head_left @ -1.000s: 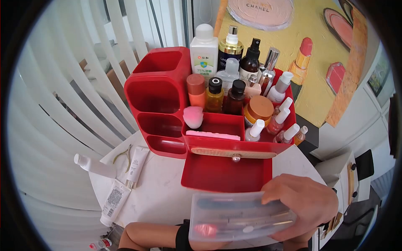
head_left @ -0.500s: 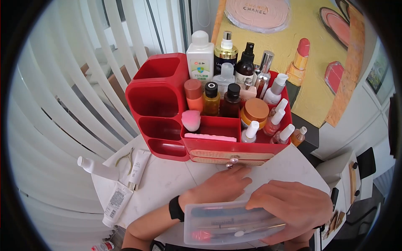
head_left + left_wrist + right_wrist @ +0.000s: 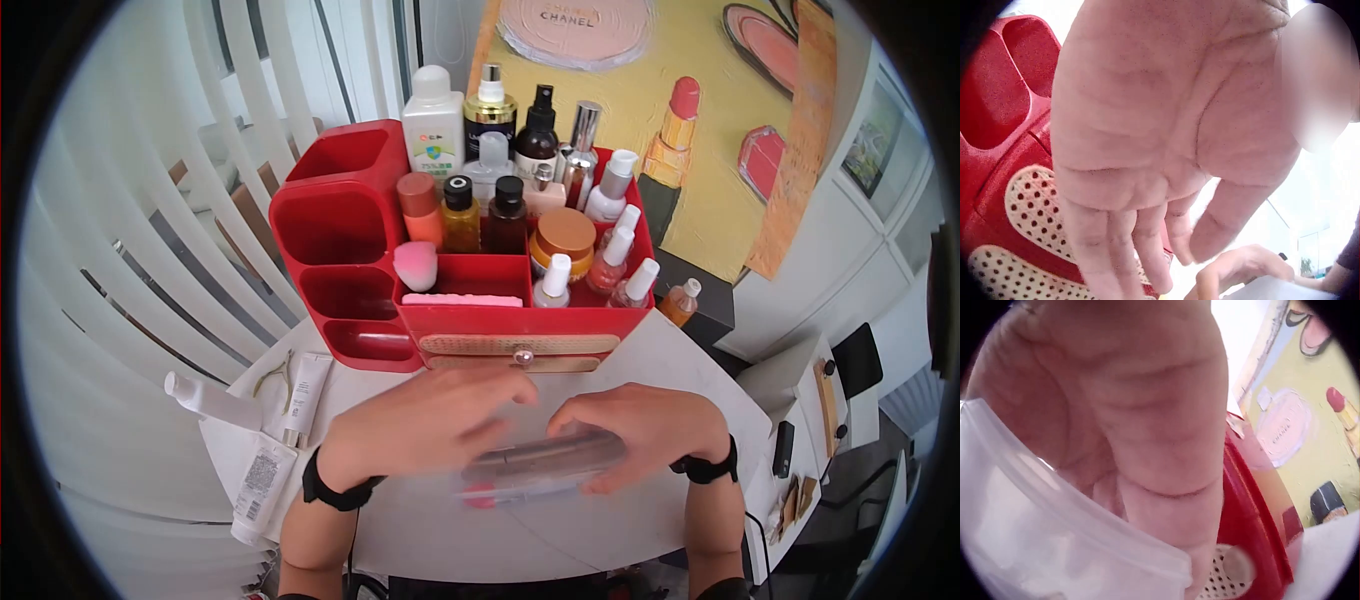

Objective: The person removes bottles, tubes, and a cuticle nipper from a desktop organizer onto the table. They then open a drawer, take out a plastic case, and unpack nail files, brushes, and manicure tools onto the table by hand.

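My right hand [image 3: 655,430] grips one end of a translucent plastic case [image 3: 540,470] over the white table. Its fingers and thumb wrap the case's edge in the right wrist view [image 3: 1154,431]. The case is blurred; something pink shows through at its left end. My left hand [image 3: 425,420] hovers by the other end with fingers loosely bent and nothing in them. In the left wrist view its palm [image 3: 1160,112] faces the camera. Behind both hands stands a red cosmetics organizer [image 3: 430,325] with its drawers closed, their woven fronts and pearl knob [image 3: 523,356] facing me.
Bottles and jars fill the organizer's top, among them a white bottle [image 3: 433,135], an amber jar [image 3: 563,240] and a pink brush [image 3: 416,265]. Tubes [image 3: 265,485], a white bottle [image 3: 210,400] and nippers [image 3: 275,380] lie at left. A yellow painting [image 3: 640,60] stands behind.
The organizer's lower drawer, open a second ago, is shut. My left hand reached its knob, then came away toward the case. My right hand raised the case nearer the organizer.
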A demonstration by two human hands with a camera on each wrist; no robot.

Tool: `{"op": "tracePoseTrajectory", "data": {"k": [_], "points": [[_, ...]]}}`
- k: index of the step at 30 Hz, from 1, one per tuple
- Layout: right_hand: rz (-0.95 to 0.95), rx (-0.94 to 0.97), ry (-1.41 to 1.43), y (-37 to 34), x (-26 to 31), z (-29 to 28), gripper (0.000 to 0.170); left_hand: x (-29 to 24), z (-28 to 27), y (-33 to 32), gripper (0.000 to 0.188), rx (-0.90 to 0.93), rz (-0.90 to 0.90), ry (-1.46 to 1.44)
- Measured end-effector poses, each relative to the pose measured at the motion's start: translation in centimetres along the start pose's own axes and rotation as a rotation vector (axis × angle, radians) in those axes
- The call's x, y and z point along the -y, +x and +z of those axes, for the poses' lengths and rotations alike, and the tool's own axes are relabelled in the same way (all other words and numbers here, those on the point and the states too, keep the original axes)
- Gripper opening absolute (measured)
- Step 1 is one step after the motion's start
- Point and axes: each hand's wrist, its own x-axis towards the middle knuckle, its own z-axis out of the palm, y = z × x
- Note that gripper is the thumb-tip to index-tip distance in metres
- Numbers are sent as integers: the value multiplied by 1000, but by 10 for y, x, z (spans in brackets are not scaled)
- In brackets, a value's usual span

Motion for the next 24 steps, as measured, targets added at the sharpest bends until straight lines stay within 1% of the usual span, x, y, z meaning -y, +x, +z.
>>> {"op": "tracePoseTrajectory", "data": {"k": [1,2,3,5,6,8,10,11,12,13,14,16,19,24], "points": [[15,9,48,1,-7,3,60,-3,7,2,36,41,-1,111],[19,2,53,3,-15,6,60,-7,14,6,58,113,-87,148],[6,-16,74,5,-24,8,59,-9,20,9,58,121,-82,148],[-5,-38,100,6,-32,15,58,-9,29,12,68,220,-163,191],[8,-48,131,7,-34,18,56,-7,32,12,68,223,-160,196],[18,-62,160,8,-37,23,54,0,38,14,71,296,-234,247],[-95,-147,49,10,-40,31,51,6,34,18,68,312,-239,217],[-102,-144,48,11,-40,35,51,8,32,19,66,329,-245,186],[-160,-227,-119,12,-39,37,49,10,31,18,66,324,-252,190],[-218,-311,-284,13,-38,38,47,13,30,17,60,290,-229,155],[-221,-313,-285,13,-34,37,47,14,30,17,55,259,-204,120],[-138,-237,-295,13,-25,35,45,13,25,18,56,273,-220,111],[-184,-268,-303,17,-23,37,44,23,25,16,59,278,-225,85],[-171,-308,-287,20,-29,41,38,30,24,16,61,231,-199,26]]}}
